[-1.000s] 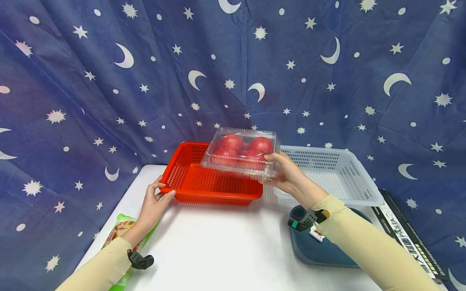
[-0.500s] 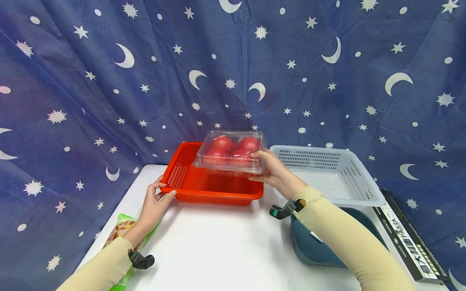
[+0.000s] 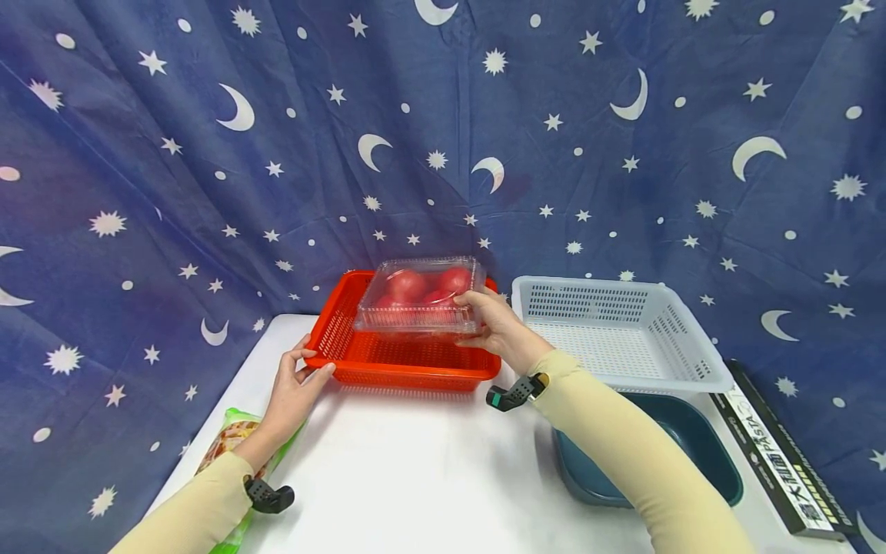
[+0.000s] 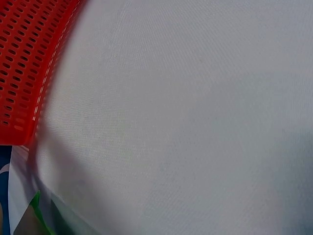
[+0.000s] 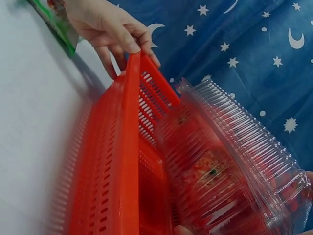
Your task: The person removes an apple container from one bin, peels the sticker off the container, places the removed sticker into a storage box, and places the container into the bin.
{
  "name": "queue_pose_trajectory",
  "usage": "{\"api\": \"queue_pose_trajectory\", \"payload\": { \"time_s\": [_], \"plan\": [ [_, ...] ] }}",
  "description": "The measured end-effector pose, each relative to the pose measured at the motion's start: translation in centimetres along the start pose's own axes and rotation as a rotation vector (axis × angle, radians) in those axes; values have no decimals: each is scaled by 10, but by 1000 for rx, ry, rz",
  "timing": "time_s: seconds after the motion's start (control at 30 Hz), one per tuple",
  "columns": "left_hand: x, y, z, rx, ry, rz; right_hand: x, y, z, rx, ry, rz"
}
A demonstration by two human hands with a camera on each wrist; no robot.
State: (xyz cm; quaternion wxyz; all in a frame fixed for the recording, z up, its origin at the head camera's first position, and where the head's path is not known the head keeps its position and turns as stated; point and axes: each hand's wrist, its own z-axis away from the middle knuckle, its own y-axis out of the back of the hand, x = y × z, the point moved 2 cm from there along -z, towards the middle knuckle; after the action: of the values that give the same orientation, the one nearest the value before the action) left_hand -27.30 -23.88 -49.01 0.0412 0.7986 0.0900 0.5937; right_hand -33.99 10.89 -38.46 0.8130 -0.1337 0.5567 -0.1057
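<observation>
A clear plastic clamshell box with several tomatoes in it hangs tilted over the red basket. My right hand grips the box by its right end, thumb and fingers on either side. At the basket's front left corner, my left hand pinches the rim between thumb and fingers; the right wrist view shows this left hand on the corner too. In the left wrist view only the side of the red basket and white cloth appear, with no hand plainly visible.
A white basket stands to the right of the red one. Nearer stands a dark blue tub, partly behind my right sleeve. Black pasta boxes lie at the right edge. A green food packet lies under my left forearm. A starry curtain hangs behind.
My right hand has carried the tomato box leftward and slightly down, farther over the red basket. The left hand stays on the basket's corner.
</observation>
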Motion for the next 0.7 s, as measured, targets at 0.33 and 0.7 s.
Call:
{"api": "queue_pose_trajectory", "payload": {
  "time_s": [0.33,0.7],
  "plan": [
    [-4,2,0,-1,-9,-18,12,-10,-10,-9,15,84],
    [-1,1,0,-3,-5,-3,20,-13,-18,-18,18,126]
  ]
}}
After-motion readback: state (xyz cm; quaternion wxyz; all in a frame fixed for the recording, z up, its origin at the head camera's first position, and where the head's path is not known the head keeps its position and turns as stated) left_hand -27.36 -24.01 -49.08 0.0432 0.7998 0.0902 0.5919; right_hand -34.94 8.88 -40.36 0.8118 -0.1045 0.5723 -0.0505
